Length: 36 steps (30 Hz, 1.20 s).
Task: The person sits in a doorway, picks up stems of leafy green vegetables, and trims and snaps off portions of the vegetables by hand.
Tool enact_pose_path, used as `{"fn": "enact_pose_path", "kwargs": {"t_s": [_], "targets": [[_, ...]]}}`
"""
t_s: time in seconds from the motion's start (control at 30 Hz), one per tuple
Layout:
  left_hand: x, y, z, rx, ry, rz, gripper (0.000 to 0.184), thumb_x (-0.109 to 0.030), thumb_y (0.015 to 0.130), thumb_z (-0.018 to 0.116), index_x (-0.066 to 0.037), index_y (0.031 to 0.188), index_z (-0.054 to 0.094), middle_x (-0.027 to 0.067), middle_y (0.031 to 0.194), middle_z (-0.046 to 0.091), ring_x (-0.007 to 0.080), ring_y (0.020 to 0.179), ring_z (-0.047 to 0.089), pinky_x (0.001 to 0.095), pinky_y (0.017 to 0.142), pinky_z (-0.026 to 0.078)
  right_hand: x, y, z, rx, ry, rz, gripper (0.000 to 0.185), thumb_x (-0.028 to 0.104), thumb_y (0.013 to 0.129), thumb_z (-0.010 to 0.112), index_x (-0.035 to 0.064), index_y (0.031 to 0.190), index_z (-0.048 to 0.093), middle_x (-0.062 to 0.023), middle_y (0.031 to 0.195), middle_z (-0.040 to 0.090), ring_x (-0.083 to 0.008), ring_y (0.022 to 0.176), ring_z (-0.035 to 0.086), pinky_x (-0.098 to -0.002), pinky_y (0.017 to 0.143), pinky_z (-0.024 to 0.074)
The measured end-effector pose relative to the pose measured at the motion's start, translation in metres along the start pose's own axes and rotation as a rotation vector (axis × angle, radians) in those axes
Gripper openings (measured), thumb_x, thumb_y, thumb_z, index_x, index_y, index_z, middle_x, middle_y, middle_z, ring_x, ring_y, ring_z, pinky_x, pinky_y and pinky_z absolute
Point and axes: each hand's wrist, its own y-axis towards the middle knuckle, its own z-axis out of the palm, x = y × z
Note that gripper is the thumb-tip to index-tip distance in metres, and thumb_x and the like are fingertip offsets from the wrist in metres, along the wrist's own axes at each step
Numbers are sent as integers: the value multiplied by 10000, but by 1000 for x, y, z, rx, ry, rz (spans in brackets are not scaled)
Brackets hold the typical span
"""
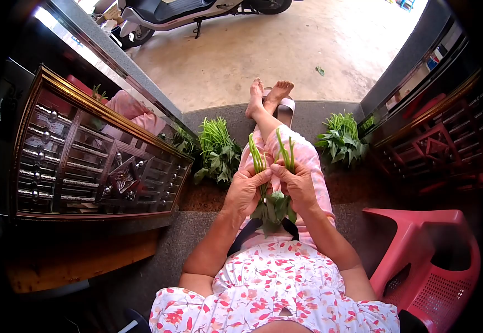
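Observation:
Over the lap, my left hand [245,191] is closed around a few green stems [255,154] that point up toward the knees. Close beside it, my right hand [298,187] pinches another small bunch of stems [285,149] between thumb and fingers. Broad green leaves [272,212] hang below both hands, against the pink trousers [319,191]. The thumbs nearly meet, and the fingertips behind the stems are partly hidden. A large pile of the same leafy greens [217,149] stands left of the legs, and a smaller pile [342,139] lies to the right.
Crossed bare feet [271,95] rest beyond the doorway step, by a sandal [286,108]. Ornate metal door panels [103,161] flank both sides. A pink plastic chair [435,266] stands at the lower right. Outside are a parked scooter [180,14] and a loose leaf [319,71].

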Motion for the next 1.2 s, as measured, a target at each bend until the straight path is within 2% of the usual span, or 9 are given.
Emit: {"fn": "enact_pose_path", "kwargs": {"t_s": [0.17,0.3,0.5,0.63,0.77,0.83,0.87,1.0,1.2], "targets": [[-2,5,-8,-55,-55,4,94,-72,796,527,0,853,543,73,699,569,154,605,544,280,548,466,1,3,-12,8,110,-4,74,122,789,563,71,762,516,31,561,474,-10,380,349,-141,321,239],[-12,9,-29,-101,-120,156,128,-111,828,478,10,814,518,110,695,567,223,668,573,317,662,473,11,6,-16,-92,135,-83,67,91,808,523,67,752,496,20,559,466,-8,366,323,-146,321,226],[-29,6,-47,-221,-285,255,115,-122,823,495,-9,827,518,86,723,562,208,687,560,327,681,470,16,12,-35,-209,229,-223,91,101,832,476,69,749,461,-20,626,493,-49,442,397,-173,342,298],[-39,4,-69,-350,-299,318,117,-151,809,522,-39,843,535,50,707,560,189,650,546,309,629,467,27,14,-49,-249,347,-153,122,121,846,444,58,742,453,-25,638,476,-70,466,386,-196,369,295],[-38,4,-73,-360,-309,319,115,-155,807,526,-46,843,533,43,693,547,179,637,527,289,618,460,20,22,-68,-104,566,14,169,153,864,401,34,751,437,-27,673,430,-75,494,345,-191,383,271],[-34,6,-71,-350,-327,273,114,-155,810,520,-46,841,529,40,685,538,175,635,519,292,617,454,19,24,-72,28,895,292,174,156,871,384,17,775,424,-21,661,395,-78,492,334,-194,381,266],[-32,6,-70,-343,-344,227,113,-156,814,514,-47,839,526,36,677,529,171,633,510,295,616,448,19,24,-72,59,977,352,178,158,877,365,10,790,413,-18,655,370,-79,489,322,-198,379,259],[-29,6,-64,-289,-340,218,112,-134,813,510,-26,841,511,45,660,519,159,608,501,270,582,430,17,24,-73,103,1064,442,164,147,873,364,15,793,420,-24,658,380,-82,488,325,-200,378,261],[-29,4,-63,-291,-344,212,108,-134,814,507,-30,842,512,39,652,512,155,597,490,273,580,416,19,23,-72,156,1058,441,126,110,844,366,20,765,408,-32,647,371,-86,476,317,-199,373,262]]}}
